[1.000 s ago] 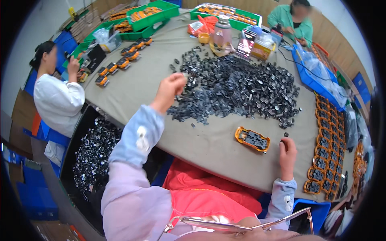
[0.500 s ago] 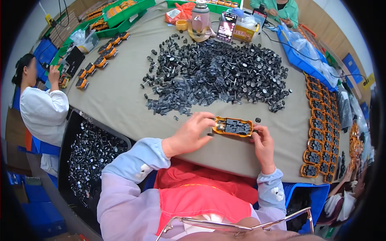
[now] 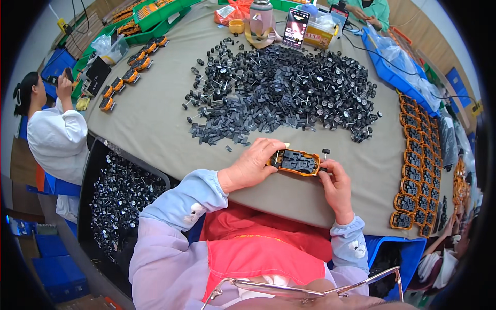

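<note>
An orange toy car (image 3: 298,162) lies underside up near the table's front edge, its black chassis showing. My left hand (image 3: 252,165) is closed around its left end, with the fingers over the far edge and part of a metal axle visible beside them. My right hand (image 3: 337,185) pinches the near wheel of a wheel axle (image 3: 326,152) at the car's right end; the far black wheel stands out beyond the body. Whether that axle is seated in the chassis I cannot tell. Beyond my hands spreads a large pile of black wheel axles and small dark parts (image 3: 279,93).
Several rows of orange car bodies (image 3: 412,172) lie at the right, and more orange cars (image 3: 130,76) at the left. A black bin (image 3: 168,182) of wheel axles stands at lower left. A phone (image 3: 295,28) and a flask (image 3: 261,18) stand behind the pile. A person (image 3: 57,132) sits at left.
My left hand has closed over the car's left end, where the axle now lies across the body. My right hand keeps its pinch at the right end. The view has shifted slightly.
</note>
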`<state>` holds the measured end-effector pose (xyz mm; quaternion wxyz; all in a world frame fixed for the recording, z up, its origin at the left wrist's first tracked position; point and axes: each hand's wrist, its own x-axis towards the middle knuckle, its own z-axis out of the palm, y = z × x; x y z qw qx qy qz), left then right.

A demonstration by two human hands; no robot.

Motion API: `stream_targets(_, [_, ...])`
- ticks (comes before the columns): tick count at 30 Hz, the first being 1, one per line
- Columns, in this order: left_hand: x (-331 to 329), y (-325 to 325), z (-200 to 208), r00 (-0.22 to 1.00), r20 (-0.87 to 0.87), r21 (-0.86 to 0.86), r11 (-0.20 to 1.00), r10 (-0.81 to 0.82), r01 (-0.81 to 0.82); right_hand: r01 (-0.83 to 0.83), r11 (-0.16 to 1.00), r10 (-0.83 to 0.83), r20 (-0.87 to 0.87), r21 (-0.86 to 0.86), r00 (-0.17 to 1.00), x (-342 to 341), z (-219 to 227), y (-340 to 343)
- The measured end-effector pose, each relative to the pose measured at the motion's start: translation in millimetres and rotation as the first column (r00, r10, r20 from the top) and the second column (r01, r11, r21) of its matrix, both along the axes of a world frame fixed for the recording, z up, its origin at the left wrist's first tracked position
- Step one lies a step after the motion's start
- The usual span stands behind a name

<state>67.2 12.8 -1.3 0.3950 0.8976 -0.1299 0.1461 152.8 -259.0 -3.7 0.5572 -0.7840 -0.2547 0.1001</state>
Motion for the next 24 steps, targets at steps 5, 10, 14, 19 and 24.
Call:
stream_targets(5, [-1,6,-1,0.998,-0.055,-0.003,1.000,-0.013,0.013,0.009,0.998,0.013,0.321,-0.067,0.947,2,27,7])
stream_targets(10, [-8,6,3,0.998,-0.062,0.012,1.000,-0.023,0.024,-0.135,0.988,0.154,0.319,-0.081,0.935,4,43,21])
stream_targets(14, [-25,6,7,0.998,-0.068,0.048,0.999,0.018,-0.014,-0.320,0.924,0.370,0.283,-0.208,0.885,2,43,30])
stream_targets(19, [-42,11,15,0.991,-0.110,0.113,0.992,0.070,-0.058,-0.381,0.863,0.466,0.230,-0.332,0.854,-11,48,47])
stream_targets(24, [-37,18,9,0.992,-0.125,0.100,0.995,0.016,-0.003,-0.359,0.876,0.419,0.140,-0.323,0.897,-18,35,54])
